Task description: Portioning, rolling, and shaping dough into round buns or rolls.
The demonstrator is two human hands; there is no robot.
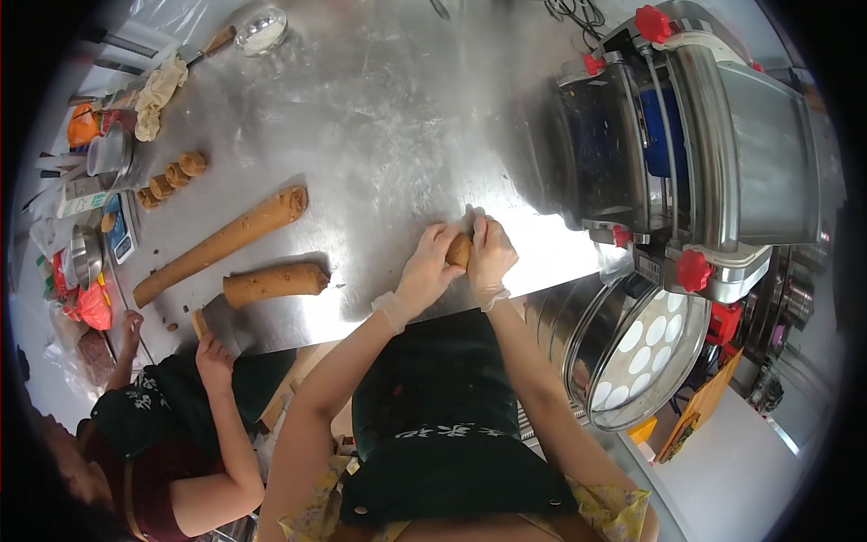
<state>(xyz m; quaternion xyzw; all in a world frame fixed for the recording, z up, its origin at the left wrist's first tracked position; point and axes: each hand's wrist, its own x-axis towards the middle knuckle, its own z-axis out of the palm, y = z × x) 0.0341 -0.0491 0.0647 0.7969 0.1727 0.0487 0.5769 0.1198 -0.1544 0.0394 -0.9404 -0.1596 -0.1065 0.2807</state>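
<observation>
Near the table's front edge, a small rounded piece of brown dough (460,250) sits between my two gloved hands. My left hand (426,273) curls against its left side, thumb low on the dough. On the other side my right hand (491,259) cups it with bent fingers; part of the dough is hidden there. Both hands wear thin clear gloves. To their left lie a short thick dough log (275,285) and a long tapered one (221,244). Several cut dough pieces (172,178) stand in a row farther left.
At left a co-worker's hand (214,363) holds a wooden-handled tool (200,325). A scale (120,230) and bowls stand beyond. On the right are a steel roller machine (668,144) with red knobs and a round steamer (641,352). A metal bowl (261,32) is at the back.
</observation>
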